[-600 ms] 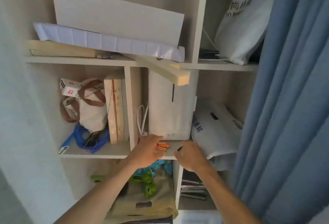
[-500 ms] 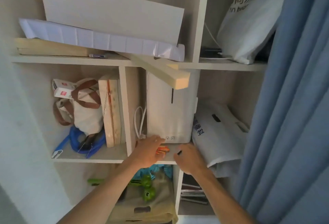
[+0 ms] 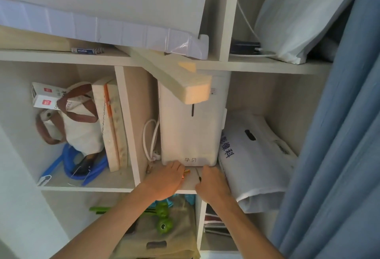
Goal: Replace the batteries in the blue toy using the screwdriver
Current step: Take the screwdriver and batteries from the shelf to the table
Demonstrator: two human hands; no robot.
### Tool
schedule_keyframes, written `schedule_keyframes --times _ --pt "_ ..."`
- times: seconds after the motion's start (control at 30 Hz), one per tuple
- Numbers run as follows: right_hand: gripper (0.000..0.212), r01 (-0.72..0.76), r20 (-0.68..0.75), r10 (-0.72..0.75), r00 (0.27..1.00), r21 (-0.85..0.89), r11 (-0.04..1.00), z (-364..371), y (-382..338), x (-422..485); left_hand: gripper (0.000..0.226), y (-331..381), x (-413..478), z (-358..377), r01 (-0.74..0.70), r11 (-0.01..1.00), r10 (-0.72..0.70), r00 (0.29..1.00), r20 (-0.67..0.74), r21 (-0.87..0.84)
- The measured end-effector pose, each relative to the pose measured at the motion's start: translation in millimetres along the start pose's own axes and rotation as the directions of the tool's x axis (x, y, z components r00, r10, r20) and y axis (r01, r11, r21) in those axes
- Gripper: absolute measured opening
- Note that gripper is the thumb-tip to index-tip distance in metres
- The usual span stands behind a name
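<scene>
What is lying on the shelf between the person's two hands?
The head view shows orange batteries beside the left hand, and the thin screwdriver poking out of the right hand; otherwise the shelf there is bare.

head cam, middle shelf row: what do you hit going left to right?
canvas bag → upright wooden boards → white cable → white appliance → white plastic bag → blue curtain
</scene>
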State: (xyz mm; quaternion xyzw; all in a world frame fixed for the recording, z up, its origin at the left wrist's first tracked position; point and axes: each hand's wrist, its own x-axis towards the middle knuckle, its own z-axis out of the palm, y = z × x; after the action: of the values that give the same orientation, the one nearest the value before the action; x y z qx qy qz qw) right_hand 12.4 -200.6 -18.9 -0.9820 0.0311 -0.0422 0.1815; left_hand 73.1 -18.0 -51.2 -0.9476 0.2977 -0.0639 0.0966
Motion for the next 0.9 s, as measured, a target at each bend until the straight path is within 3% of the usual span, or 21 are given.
schedule_keyframes --times 0.03,0.2,0.43,0.67,0.9 --pt "0.004 -0.003 0.003 0.003 1.0 0.013 1.0 -0.1 0.4 -1.9 0.032 1.4 0.3 0.6 -0.002 1.0 0.002 1.0 -0.005 0.007" --pt "0.029 -0.04 0.011 0.039 0.999 0.101 0.994 -3.9 2.3 -11.6 0.031 6.4 -3.8 2.6 0.021 0.997 -0.023 0.999 -0.031 -0.069" --pt "0.037 -0.042 0.005 0.042 0.999 0.257 0.965 -23.6 1.6 -34.1 0.035 15.7 -39.8 -21.2 0.145 0.825 -0.196 0.98 -0.036 -0.546" --pt "0.019 0.17 0.042 -0.195 0.98 0.339 0.925 -37.4 -38.0 -74.6 0.031 25.2 -163.2 -45.2 0.307 0.719 -0.393 0.919 -0.001 -0.624" --pt "0.023 0.463 0.08 -0.524 0.848 0.373 0.804 -5.6 -155.3 -144.6 0.025 -10.9 -361.0 -27.0 0.515 0.555 -0.676 0.736 0.005 -0.653"
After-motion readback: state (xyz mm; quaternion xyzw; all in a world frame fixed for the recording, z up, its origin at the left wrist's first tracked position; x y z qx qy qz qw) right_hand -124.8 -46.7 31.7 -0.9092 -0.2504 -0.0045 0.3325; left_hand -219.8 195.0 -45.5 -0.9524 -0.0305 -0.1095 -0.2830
